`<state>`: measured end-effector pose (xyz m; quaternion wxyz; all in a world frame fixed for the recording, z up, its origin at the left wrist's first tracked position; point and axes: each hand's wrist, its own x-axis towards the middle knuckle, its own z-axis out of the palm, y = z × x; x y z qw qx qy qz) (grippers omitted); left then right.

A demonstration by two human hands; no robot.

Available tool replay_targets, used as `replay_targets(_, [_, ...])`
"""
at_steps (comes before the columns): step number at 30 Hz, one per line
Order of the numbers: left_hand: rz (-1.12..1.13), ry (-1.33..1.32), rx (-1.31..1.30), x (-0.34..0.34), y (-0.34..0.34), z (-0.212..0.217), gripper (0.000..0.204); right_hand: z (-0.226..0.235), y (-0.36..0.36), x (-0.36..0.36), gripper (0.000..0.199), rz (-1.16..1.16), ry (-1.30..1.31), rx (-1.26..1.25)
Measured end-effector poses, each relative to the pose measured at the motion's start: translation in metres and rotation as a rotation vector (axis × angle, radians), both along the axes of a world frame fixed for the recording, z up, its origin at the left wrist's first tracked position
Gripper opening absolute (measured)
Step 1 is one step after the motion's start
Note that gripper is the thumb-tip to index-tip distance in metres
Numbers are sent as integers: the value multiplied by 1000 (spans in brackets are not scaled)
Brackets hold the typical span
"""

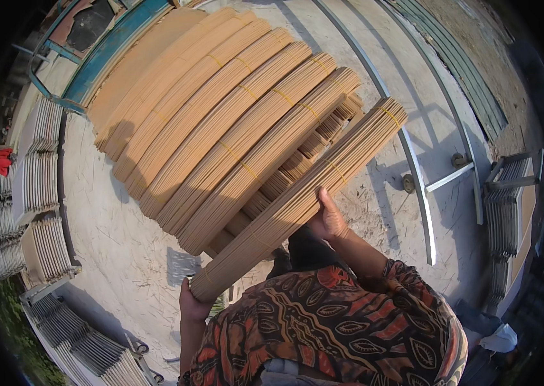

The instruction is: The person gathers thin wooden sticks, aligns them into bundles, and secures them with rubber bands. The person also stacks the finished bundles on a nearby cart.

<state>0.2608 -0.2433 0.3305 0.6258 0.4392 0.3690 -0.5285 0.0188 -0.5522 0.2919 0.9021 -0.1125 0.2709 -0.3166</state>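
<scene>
Stick bundle (291,204) slanting before stacked bundles (233,122)
My left hand (193,307) and right hand (328,222): fingers gripping its yellow-tied length.

No words, labels, numbers or signs can be read — none anywhere in view.

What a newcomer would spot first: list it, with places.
Most striking is probably the long, yellow-banded bundle of thin tan sticks, held aslant by left fingers at its lower end and right fingers along its side. Similar bundles lie stacked beyond it. Far left, a small bright red item stands out.
</scene>
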Motion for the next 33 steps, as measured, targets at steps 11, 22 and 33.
replay_targets(11, [-552,-611,-97,-13,-11,-57,66,-16,-53,42,83,352,636,-185])
replay_targets(22, [67,-206,-85,-12,-33,-58,69,-31,-77,14,92,445,528,-28])
replay_targets(33, [183,-291,14,-16,-41,-76,69,-24,-116,9,90,477,592,-123])
